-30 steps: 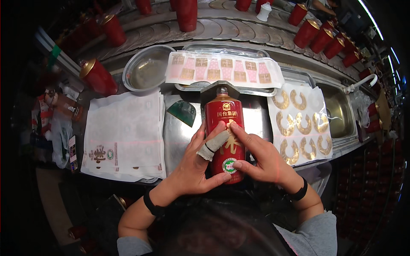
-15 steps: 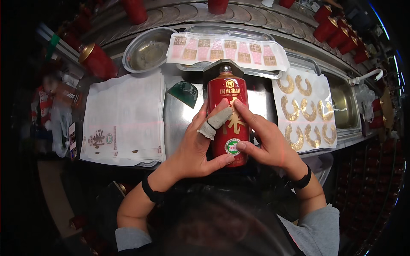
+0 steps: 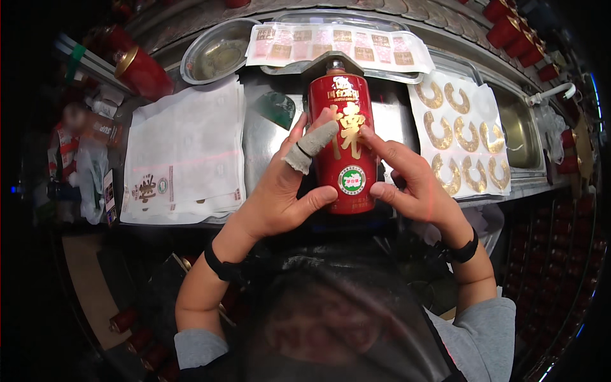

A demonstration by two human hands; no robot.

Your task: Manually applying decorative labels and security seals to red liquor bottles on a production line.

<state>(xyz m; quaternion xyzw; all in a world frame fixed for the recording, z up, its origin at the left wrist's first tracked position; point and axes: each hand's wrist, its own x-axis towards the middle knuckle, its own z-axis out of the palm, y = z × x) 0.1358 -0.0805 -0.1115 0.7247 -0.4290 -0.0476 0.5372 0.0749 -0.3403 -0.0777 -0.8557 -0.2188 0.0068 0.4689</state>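
Across the counter [image 3: 393, 121], paper sheets [image 3: 191, 143] flank left hand [image 3: 278, 191] and right hand [image 3: 414, 181], spread wide against a red bottle [image 3: 344, 159].

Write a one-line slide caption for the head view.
Left hand and right hand at a red bottle, between a paper stack and gold C-shaped labels.

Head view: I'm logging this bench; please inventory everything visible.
Bottle: one, red, between hands
Paper stack: one, white, left
Long sheet: one, white-pink, far centre
C-shaped stickers: eight, gold, right
Bowl: one, grey, far left
Flat tool: one, green, bottle's left
Sink: one, silver, far right
Curved pipe: one, white, by sink
Capped containers: several, red, edges
Conveyor: one, grey, top
Clutter: uncounted, mixed, left edge
Wristbands: two, black, wrists
Left hand: one, grey finger cover, at bottle
Right hand: one, bare, at bottle
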